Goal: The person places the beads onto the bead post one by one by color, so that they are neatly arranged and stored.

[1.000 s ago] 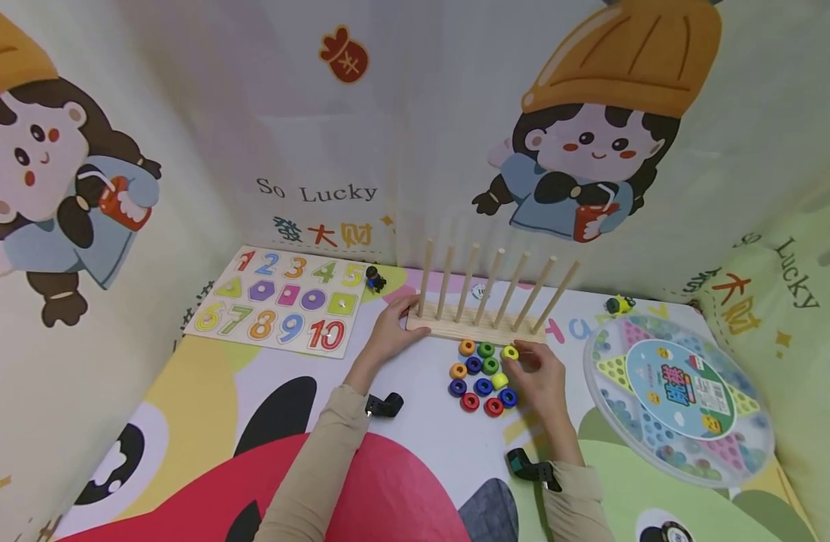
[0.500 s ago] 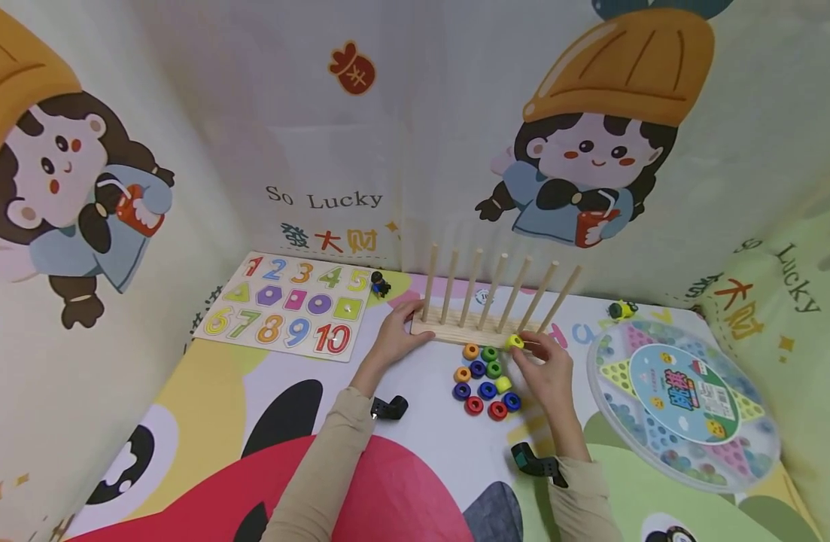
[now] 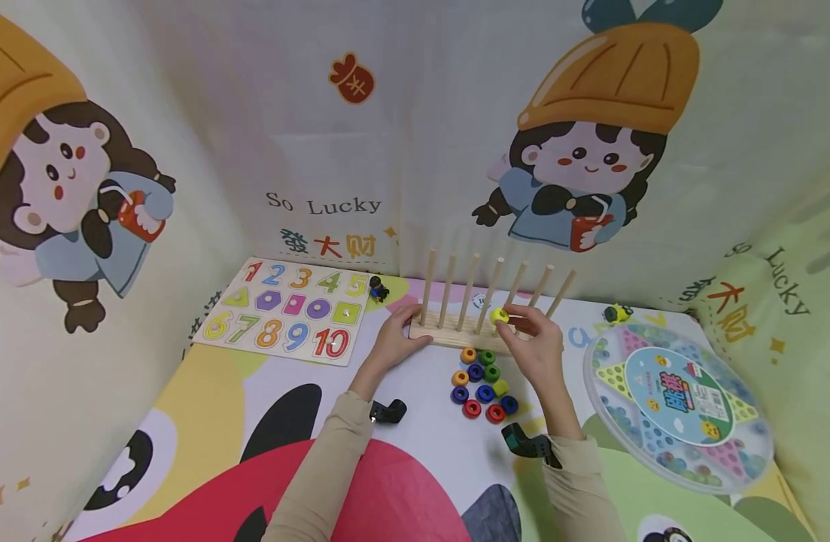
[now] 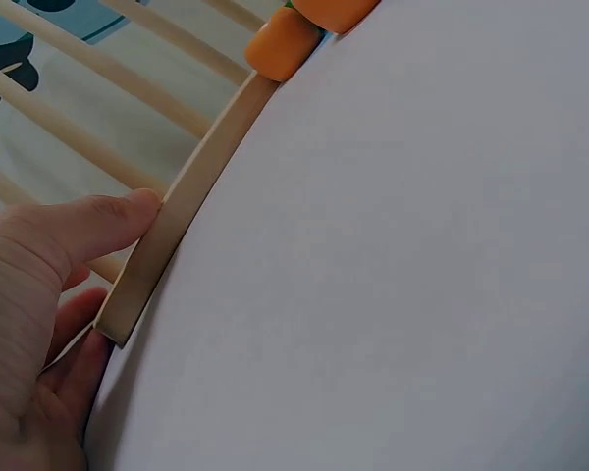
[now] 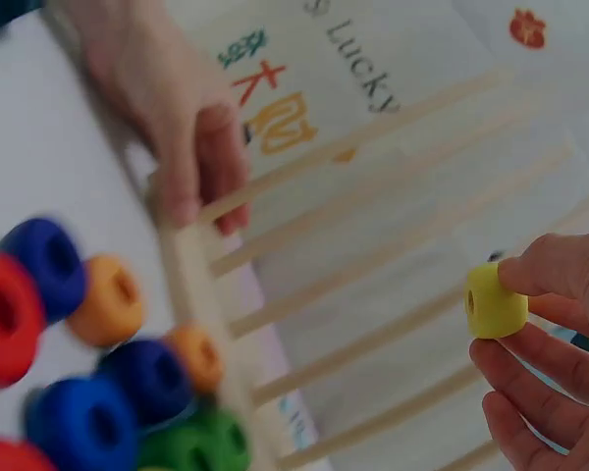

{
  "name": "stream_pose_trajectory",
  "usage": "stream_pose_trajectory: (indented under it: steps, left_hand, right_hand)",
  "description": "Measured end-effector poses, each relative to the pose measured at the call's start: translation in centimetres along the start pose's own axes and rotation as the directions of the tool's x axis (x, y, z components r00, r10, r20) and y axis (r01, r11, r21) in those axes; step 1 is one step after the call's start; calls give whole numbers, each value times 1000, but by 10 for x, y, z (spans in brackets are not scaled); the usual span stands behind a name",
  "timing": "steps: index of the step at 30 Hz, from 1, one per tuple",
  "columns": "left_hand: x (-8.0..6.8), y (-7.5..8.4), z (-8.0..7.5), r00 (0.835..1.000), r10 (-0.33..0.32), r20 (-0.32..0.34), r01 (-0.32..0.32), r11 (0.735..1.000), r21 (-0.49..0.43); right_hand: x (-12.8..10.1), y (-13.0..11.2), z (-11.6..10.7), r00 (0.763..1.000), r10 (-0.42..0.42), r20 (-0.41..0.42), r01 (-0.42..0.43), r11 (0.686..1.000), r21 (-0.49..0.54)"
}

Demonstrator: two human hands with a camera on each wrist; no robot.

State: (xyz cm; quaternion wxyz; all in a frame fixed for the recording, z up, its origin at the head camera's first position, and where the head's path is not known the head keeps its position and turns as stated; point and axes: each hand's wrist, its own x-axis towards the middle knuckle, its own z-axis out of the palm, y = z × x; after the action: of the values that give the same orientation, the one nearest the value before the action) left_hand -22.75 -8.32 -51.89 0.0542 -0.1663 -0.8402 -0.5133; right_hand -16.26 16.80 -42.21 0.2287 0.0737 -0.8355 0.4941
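Note:
A wooden peg rack [image 3: 448,333] stands on the table with several upright bare dowels along its base. My left hand [image 3: 393,337] grips the base's left end, thumb on the front edge [image 4: 142,260] and fingers round the end. With thumb and fingertips, my right hand [image 3: 538,348] pinches a yellow bead [image 5: 497,302]. It is raised in front of the right-hand pegs in the head view, apart from the bead cluster. Just in front of the rack lie loose beads: orange [image 3: 469,355], green [image 3: 491,373], blue [image 3: 484,394], red [image 3: 495,413] and another yellow one [image 3: 500,388].
A number puzzle board [image 3: 286,310] lies to the left, with a small dark figure [image 3: 378,289] by its corner. On the right is a round game box [image 3: 679,399], with a yellow toy figure [image 3: 616,313] behind it. A printed curtain [image 3: 428,150] hangs close behind the rack.
My right hand has lifted the yellow bead from beside the other beads, up and to the left, in front of the pegs. The left hand keeps its grip on the rack.

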Motion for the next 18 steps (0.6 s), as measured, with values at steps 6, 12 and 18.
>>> stream_pose_trajectory:
  steps: [6, 12, 18]
  left_hand:
    - [-2, 2, -1, 1000, 15, 0, -15, 1000, 2]
    - [-4, 3, -1, 1000, 29, 8, -29, 1000, 4]
    - [-4, 0, 0, 999, 38, -3, -38, 999, 9]
  right_hand:
    - [19, -27, 2, 995, -96, -22, 97, 992, 74]
    - [32, -60, 6, 987, -157, -33, 160, 980, 116]
    - [49, -87, 16, 975, -224, -2, 223, 966, 132]
